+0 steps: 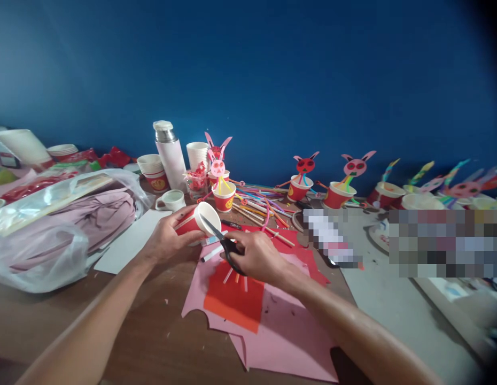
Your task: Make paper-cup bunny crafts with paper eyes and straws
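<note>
Left fingers (192, 236) around tilted paper cup (191, 224), scissors (231, 254) at its mouth

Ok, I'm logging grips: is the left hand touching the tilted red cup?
Touching. The head view shows the left hand grasping the tilted red cup directly by its side.

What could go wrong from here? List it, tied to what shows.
The scissors in the right hand point into or across the mouth of the paper cup; a slip might nick the left hand gripping the cup, or pierce its side.
The pale mug stands close behind the left hand, so a bump could tip it.
The thin strips near the right hand look loose and could get brushed aside.
</note>
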{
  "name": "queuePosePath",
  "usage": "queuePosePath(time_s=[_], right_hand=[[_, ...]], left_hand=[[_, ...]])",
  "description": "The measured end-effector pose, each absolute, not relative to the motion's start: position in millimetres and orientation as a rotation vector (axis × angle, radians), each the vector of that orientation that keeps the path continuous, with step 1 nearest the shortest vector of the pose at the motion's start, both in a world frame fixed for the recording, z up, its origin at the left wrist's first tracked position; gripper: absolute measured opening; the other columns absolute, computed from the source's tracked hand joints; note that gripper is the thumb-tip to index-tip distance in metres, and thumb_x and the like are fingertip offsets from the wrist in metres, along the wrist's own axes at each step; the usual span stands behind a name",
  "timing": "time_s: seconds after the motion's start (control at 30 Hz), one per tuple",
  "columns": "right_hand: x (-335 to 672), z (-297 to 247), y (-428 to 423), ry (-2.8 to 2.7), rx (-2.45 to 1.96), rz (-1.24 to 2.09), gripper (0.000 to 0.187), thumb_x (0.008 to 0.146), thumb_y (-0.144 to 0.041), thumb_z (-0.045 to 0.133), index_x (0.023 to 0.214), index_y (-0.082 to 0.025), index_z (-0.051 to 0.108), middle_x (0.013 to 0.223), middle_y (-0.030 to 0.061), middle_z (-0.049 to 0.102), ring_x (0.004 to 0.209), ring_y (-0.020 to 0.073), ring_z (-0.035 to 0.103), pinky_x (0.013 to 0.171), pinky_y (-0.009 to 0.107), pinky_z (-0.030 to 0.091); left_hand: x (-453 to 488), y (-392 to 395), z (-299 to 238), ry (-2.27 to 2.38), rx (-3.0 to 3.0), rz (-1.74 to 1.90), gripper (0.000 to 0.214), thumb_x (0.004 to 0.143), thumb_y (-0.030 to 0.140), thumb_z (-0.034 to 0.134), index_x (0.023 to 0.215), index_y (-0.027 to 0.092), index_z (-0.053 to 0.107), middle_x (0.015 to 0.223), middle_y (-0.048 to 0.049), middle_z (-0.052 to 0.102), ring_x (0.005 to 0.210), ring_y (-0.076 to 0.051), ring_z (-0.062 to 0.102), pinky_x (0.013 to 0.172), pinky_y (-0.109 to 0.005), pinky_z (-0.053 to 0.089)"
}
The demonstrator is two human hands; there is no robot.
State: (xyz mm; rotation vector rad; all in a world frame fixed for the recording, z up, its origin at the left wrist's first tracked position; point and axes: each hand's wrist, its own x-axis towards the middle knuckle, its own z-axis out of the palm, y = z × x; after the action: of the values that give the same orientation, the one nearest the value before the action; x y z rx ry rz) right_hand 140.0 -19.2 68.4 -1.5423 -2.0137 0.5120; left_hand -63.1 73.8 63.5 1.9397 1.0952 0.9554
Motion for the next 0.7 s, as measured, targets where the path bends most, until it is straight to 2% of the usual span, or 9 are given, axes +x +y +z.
queuePosePath(time_s=[0.1,0.2,0.27,0.37,0.47,0.53,0.63,0.7], right_hand=[[144.4,64.4,-11.3,-1.675,-1.346,1.157,0.032,0.080,-0.043,0.058,0.098,-0.017,0.065,0.055,-0.0038,0.054,0.042,0.0075,0.044,0.043,0.019,0.033],[146.6,63.0,-7.2,-1.524,-1.248,1.363,0.041,0.078,-0.049,0.060,0.100,-0.014,0.064,0.053,-0.0037,0.053,0.039,0.0070,0.043,0.041,0.019,0.034],[146.6,66.4,-9.4,-1.600,-1.299,1.247,0.035,0.078,-0.044,0.060,0.099,-0.016,0.065,0.055,-0.0037,0.055,0.042,0.0074,0.045,0.043,0.019,0.034],[145.2,74.8,-17.1,-1.898,-1.476,0.752,0.019,0.079,-0.028,0.056,0.092,-0.019,0.067,0.058,-0.0029,0.058,0.048,0.0085,0.046,0.047,0.021,0.030],[142.6,76.0,-22.0,-2.166,-1.642,0.206,0.020,0.078,-0.020,0.051,0.092,-0.018,0.066,0.063,0.0009,0.063,0.052,0.0117,0.050,0.049,0.024,0.026],[141.0,71.2,-21.8,-2.261,-1.708,-0.013,0.024,0.081,-0.018,0.046,0.097,-0.016,0.064,0.062,0.0036,0.064,0.052,0.0136,0.052,0.051,0.025,0.026],[140.5,64.0,-18.8,-2.271,-1.729,-0.081,0.027,0.084,-0.015,0.042,0.101,-0.014,0.063,0.060,0.0048,0.064,0.050,0.0136,0.053,0.051,0.026,0.027],[142.1,63.2,-16.4,-2.188,-1.677,0.113,0.024,0.083,-0.020,0.048,0.101,-0.016,0.064,0.063,0.0036,0.064,0.053,0.0127,0.054,0.051,0.024,0.029]], left_hand=[[-64.1,74.5,63.6,1.053,1.926,0.970,0.063,0.064,0.046,0.074,0.118,0.017,0.059,0.110,-0.0082,0.068,0.101,-0.030,0.063,0.084,-0.034,0.051],[-64.6,75.8,61.7,1.049,1.915,0.976,0.064,0.064,0.046,0.075,0.119,0.017,0.058,0.111,-0.0082,0.067,0.102,-0.030,0.062,0.086,-0.034,0.050],[-64.1,75.9,60.5,1.059,1.909,0.964,0.065,0.064,0.045,0.075,0.120,0.018,0.057,0.113,-0.0077,0.067,0.104,-0.029,0.062,0.086,-0.033,0.051],[-62.9,74.9,60.1,1.063,1.892,0.948,0.065,0.064,0.046,0.075,0.119,0.018,0.057,0.111,-0.0070,0.067,0.101,-0.029,0.062,0.082,-0.032,0.052],[-62.3,74.0,60.6,1.083,1.908,0.930,0.068,0.062,0.047,0.076,0.120,0.017,0.056,0.110,-0.0083,0.067,0.099,-0.030,0.063,0.081,-0.034,0.052],[-62.5,74.3,60.4,1.114,1.924,0.921,0.069,0.061,0.047,0.076,0.121,0.018,0.056,0.111,-0.0088,0.067,0.099,-0.031,0.063,0.082,-0.035,0.052],[-63.5,75.8,59.0,1.144,1.961,0.949,0.067,0.062,0.047,0.076,0.120,0.020,0.057,0.111,-0.0074,0.067,0.100,-0.030,0.063,0.085,-0.037,0.051],[-64.1,76.9,58.2,1.130,1.985,0.968,0.064,0.063,0.046,0.076,0.118,0.020,0.058,0.109,-0.0066,0.068,0.099,-0.030,0.064,0.086,-0.037,0.051]])
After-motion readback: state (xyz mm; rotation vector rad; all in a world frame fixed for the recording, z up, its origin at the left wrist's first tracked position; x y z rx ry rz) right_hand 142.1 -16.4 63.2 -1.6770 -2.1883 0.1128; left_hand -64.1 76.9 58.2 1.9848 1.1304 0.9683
